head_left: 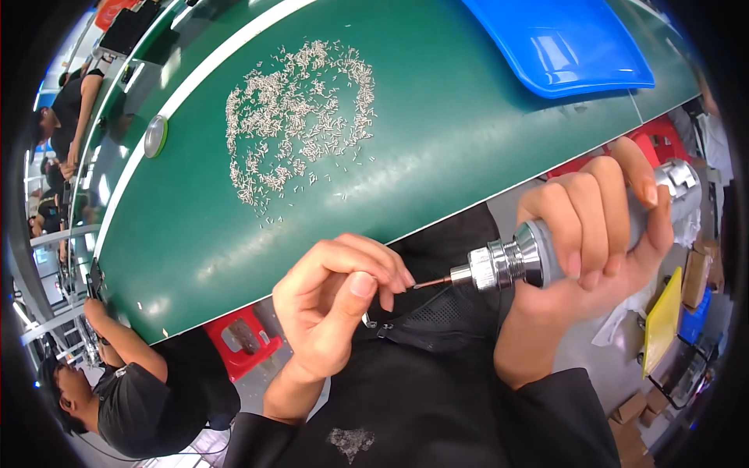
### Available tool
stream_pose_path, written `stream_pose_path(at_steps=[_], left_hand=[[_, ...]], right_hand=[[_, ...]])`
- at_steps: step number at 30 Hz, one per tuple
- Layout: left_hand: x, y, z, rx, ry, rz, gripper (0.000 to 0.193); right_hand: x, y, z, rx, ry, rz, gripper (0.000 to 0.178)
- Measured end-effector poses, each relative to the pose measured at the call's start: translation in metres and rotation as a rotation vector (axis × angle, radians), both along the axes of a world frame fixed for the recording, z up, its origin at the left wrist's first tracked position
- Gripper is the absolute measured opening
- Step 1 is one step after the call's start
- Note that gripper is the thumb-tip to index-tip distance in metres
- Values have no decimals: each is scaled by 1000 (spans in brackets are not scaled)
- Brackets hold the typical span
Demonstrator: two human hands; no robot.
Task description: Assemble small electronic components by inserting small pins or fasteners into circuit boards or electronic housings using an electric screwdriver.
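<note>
My right hand [597,218] is wrapped around a grey and silver cylindrical power tool [499,265], held nearly level beyond the front edge of the table. Out of its ridged metal collar sticks a thin copper-coloured bit [433,282], pointing left. The bit's tip reaches the fingertips of my left hand [331,300]. Those fingers are curled, the thumb pressed against them; anything small between them is hidden. On the green table [437,140], beyond my hands, many small silvery metal pins [300,117] lie scattered in a loose patch.
A blue plastic tray [562,54] lies at the table's far right. Near the far edge is a small round tin [156,136]. A red stool [242,343] stands below the front edge. Another person [129,390] sits at left. Boxes [694,277] stand at right.
</note>
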State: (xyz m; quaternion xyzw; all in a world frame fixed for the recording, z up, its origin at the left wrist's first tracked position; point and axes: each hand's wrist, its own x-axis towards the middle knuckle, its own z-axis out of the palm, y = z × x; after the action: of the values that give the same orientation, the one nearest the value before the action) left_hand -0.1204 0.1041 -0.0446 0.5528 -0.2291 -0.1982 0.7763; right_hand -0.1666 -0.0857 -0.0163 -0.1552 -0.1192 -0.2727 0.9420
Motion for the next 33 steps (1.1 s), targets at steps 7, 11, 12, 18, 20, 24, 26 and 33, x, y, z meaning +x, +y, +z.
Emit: stream_pose_path(at_steps=[7,11,12,18,20,24,26,33], left_hand=[[-12,-4,-2,-113,101,-88,16],[-12,-5,-1,-110,102,-102,16],[-12,-5,-1,-110,102,-103,16],[-14,-5,3,75,-72,5,8],[-16,-7,0,286,-340,139,3],[-12,-8,-6,309,-375,128,5],[-11,-11,-9,302,-424,88,10],[-14,-12,-5,229,-223,117,39]], right_hand=[[-2,12,-1,39,28,-22,17],[-4,11,-4,3,13,-39,18],[-4,11,-4,-21,9,-38,18],[-9,10,-1,-192,-3,-31,17],[-9,10,-3,-224,2,-33,17],[-4,10,-14,-130,49,-51,18],[-4,7,-16,-95,42,-39,19],[-4,-11,-18,-120,94,-136,24]])
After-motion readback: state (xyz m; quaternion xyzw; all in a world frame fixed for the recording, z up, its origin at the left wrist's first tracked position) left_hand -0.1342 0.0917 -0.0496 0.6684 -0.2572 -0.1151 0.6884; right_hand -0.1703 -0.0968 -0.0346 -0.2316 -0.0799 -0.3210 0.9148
